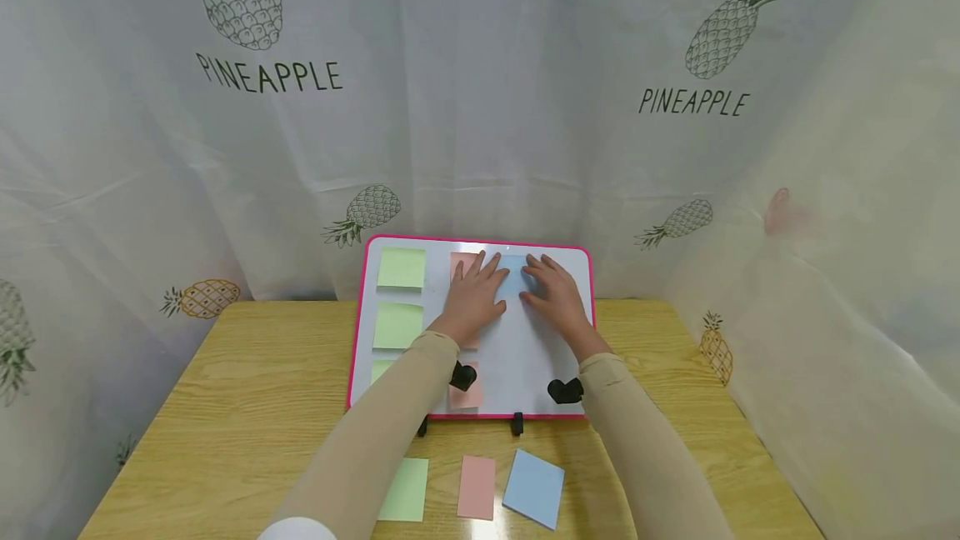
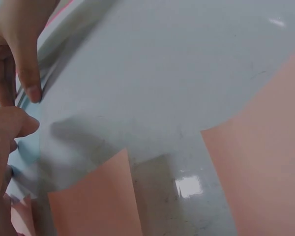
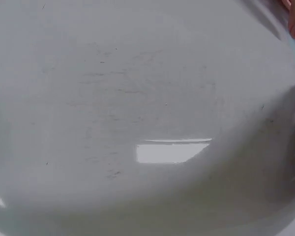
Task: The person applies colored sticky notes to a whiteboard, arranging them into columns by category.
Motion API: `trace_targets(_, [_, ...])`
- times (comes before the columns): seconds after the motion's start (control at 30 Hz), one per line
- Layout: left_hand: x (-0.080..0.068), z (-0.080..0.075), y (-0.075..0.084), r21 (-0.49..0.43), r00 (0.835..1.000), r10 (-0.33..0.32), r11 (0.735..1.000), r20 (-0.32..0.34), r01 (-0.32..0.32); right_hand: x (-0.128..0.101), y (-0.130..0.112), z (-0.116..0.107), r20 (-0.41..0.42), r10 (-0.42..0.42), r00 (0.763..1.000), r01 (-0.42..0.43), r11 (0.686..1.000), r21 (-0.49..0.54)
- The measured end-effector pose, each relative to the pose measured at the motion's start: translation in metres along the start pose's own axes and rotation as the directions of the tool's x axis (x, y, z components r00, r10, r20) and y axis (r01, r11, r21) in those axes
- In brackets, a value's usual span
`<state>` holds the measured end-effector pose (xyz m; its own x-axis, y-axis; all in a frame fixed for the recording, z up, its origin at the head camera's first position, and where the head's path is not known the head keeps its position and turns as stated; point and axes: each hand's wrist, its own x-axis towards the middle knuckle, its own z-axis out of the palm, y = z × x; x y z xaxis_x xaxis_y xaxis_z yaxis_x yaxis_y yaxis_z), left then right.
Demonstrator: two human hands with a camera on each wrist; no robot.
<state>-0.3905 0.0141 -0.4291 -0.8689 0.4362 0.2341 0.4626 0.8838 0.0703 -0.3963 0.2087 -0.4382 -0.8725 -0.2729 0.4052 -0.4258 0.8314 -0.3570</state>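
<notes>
A white board (image 1: 525, 357) with a pink frame stands tilted on the wooden table (image 1: 255, 407). Both my hands lie flat on its upper part. My left hand (image 1: 474, 290) rests with straight fingers over a pink note (image 1: 461, 262) and touches the left edge of a blue sticky note (image 1: 514, 280). From the right, my right hand (image 1: 553, 286) presses that blue note with straight fingers. Green notes (image 1: 401, 267) fill the board's left column. In the left wrist view I see glossy board surface, pink notes (image 2: 96, 196) and a thumb (image 2: 10, 123). The right wrist view shows only the blurred board (image 3: 137, 98).
Three pads lie on the table in front of the board: green (image 1: 405, 490), pink (image 1: 477, 486) and blue (image 1: 534, 487). Black stand clips (image 1: 517, 423) hold the board's lower edge. A curtain (image 1: 270, 73) printed with pineapples closes off the back and sides.
</notes>
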Motion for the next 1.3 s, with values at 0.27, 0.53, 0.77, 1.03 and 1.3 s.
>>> trace_targets(0.27, [0.0,-0.006,0.003,-0.005,0.999,-0.008,1.0,0.039,0.009,-0.003,0.002,-0.005,-0.004,0.026,1.0,-0.026,0.999,0.034])
trace_targets(0.53, [-0.006,-0.016,0.006,-0.031,0.999,0.014,0.999,0.033,-0.013,-0.011,-0.002,-0.01,-0.036,-0.002,0.999,0.006,0.993,0.118])
trace_targets(0.77, [-0.016,-0.016,0.008,-0.058,1.0,0.017,0.998,0.008,-0.016,-0.023,-0.003,-0.011,-0.038,0.021,0.999,-0.014,0.981,0.195])
trace_targets(1.03, [-0.034,-0.008,0.013,-0.068,1.0,0.023,0.997,-0.012,-0.024,-0.045,-0.01,-0.013,-0.069,0.055,0.996,-0.031,0.95,0.312])
trace_targets(1.3, [-0.056,-0.002,0.017,-0.122,0.998,0.046,0.991,-0.05,-0.051,-0.069,-0.017,-0.012,-0.028,0.109,0.994,-0.089,0.911,0.404])
